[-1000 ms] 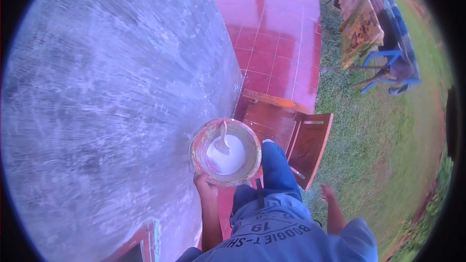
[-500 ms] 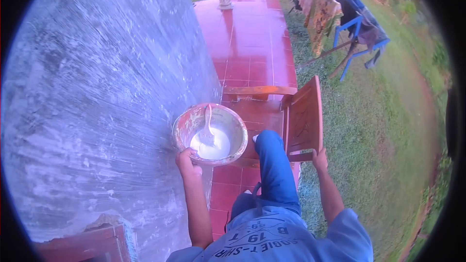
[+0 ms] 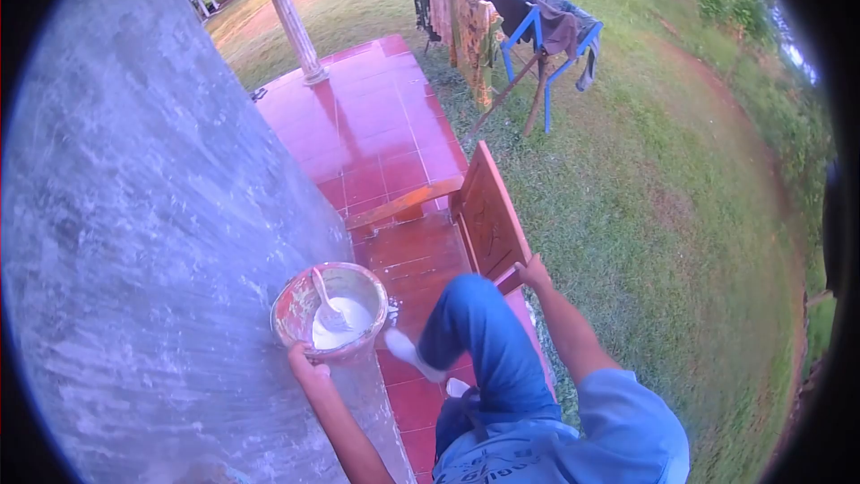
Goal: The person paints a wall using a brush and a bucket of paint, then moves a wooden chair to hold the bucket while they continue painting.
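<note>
Left hand: the left hand (image 3: 303, 360) grips the near rim of the paint bucket (image 3: 330, 311).
Bucket: against the grey wall (image 3: 134, 242), left of the wooden chair (image 3: 448, 233) (white paint and a brush (image 3: 326, 305) inside).
Right hand: the right hand (image 3: 534, 272) clasps the chair's backrest edge.

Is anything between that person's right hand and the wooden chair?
Nothing visible: the right hand already rests on the back of the wooden chair. The left hand grips the rim of the paint bucket.
</note>
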The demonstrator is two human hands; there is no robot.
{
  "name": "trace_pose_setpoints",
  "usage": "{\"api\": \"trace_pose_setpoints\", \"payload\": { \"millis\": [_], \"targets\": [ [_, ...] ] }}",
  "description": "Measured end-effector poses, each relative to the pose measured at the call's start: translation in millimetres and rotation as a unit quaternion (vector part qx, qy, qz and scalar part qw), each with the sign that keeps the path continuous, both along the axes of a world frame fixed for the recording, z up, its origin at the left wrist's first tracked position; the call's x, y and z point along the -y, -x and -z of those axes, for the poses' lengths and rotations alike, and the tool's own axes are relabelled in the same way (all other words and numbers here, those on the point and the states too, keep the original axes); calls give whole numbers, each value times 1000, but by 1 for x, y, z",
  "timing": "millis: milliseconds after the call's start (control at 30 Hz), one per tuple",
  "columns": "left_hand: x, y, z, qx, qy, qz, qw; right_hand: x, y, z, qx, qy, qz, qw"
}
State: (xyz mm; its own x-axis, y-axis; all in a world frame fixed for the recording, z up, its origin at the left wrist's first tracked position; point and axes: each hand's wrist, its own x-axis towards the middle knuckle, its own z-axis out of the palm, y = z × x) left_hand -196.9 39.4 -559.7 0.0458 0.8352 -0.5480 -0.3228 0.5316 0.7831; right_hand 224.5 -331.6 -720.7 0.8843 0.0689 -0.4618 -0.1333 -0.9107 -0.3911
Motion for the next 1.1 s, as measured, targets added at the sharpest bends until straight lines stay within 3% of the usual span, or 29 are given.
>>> {"api": "trace_pose_setpoints", "payload": {
  "millis": [167,233,267,300,333,367,433,500,533,567,633,667,700,767,867,967,1100],
  "targets": [
    [-20,-46,61,-34,38,42,998,-5,-2,-14,-19,-10,1,1000],
    [-20,-46,94,-94,56,103,989,-24,17,-47,16,83,-2,996],
    [-6,-66,94,-52,58,24,997,-26,27,-33,5,98,-15,995],
    [-8,-67,118,-36,74,25,996,-28,37,-17,229,149,-99,957],
    [-9,-68,135,-21,96,33,995,-34,48,-3,443,176,-184,860],
    [-6,-81,138,9,96,27,995,-50,68,9,428,88,-223,872],
    [-8,-79,188,19,113,6,993,-82,122,47,284,-71,-325,899],
    [-8,-102,201,61,109,-21,992,-112,160,115,134,-67,-454,878],
    [-11,-99,228,64,112,19,991,-119,173,168,126,-39,-475,870],
    [-11,-100,250,62,122,38,990,-130,183,196,108,-37,-477,871],
    [-10,-120,285,53,89,34,994,-161,168,242,-131,63,-414,898],
    [-8,-139,294,44,48,14,998,-168,168,259,-145,66,-413,897],
    [-7,-165,276,13,85,15,996,-172,172,274,-126,77,-435,888],
    [-1,-156,357,54,79,26,995,-180,170,291,-117,94,-463,873],
    [1,-169,402,60,117,47,990,-205,149,276,-188,90,-505,838],
    [12,-182,430,84,134,45,986,-204,148,282,-185,78,-490,848],
    [20,-186,485,82,128,30,988,-197,162,295,-94,51,-489,866]
  ]
}}
